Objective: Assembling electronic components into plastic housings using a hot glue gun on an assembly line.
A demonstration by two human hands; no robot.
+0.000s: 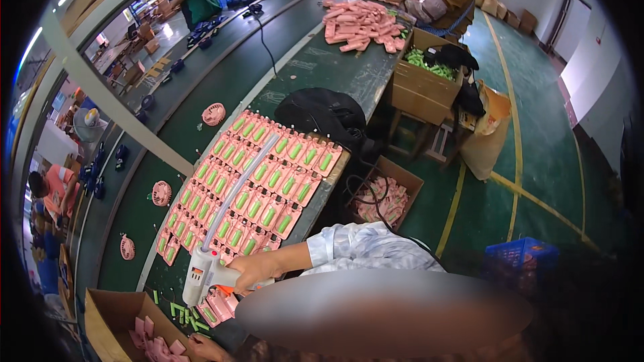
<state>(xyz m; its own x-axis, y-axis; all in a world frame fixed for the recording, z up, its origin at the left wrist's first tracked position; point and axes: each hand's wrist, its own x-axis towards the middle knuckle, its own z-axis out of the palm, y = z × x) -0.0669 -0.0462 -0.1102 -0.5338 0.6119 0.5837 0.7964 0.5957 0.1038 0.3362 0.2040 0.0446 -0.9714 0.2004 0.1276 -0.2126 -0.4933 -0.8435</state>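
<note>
My right hand (251, 273) is wrapped round the handle of a white glue gun (200, 280), and a long clear glue stick (245, 184) runs out of its back over the rows. Just under the gun lies a pink plastic shell (219, 306). At the lower edge, my left hand (209, 348) has its visible fingers curled beside a cardboard box; whatever they may hold is hidden. Loose green cylindrical cells (188, 316) lie between that hand and the gun. Beyond the gun, rows of pink shells, each with a green cell (268, 217), cover the bench.
The cardboard box (107, 315) holds pink parts. Small pink round fan grilles (161, 193) sit on the conveyor (181, 121) at left. A black bag (322, 110) and a pink shell heap (362, 23) are farther up the bench. Co-workers stand beyond. A box of pink parts (386, 200) is at right.
</note>
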